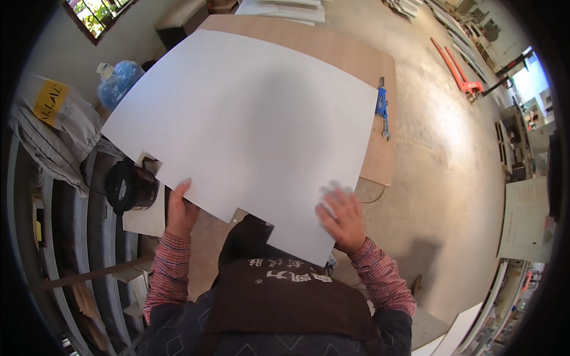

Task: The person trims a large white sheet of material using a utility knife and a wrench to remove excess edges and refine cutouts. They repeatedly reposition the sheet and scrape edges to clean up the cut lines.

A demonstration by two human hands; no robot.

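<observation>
A large white panel (267, 133) spreads out before me, with two rectangular notches cut into its near edge. My left hand (181, 209) grips that edge between the notches, thumb on top and fingers hidden underneath. Over the panel's near right part is my right hand (342, 218), fingers spread and blurred; whether the palm presses on the surface I cannot tell. Beneath the panel, a wood-coloured board (347, 51) shows along the far and right sides. A blue-handled utility knife (381, 100) and a metal wrench (385, 129) lie on the board, right of the panel.
A dark round container (131, 187) stands close by the panel's left notch. Farther left are a blue plastic bag (120, 84), a whitish sack (67, 120) and metal rails (84, 249). An orange pallet jack (463, 82) stands on the concrete floor (427, 169) at right.
</observation>
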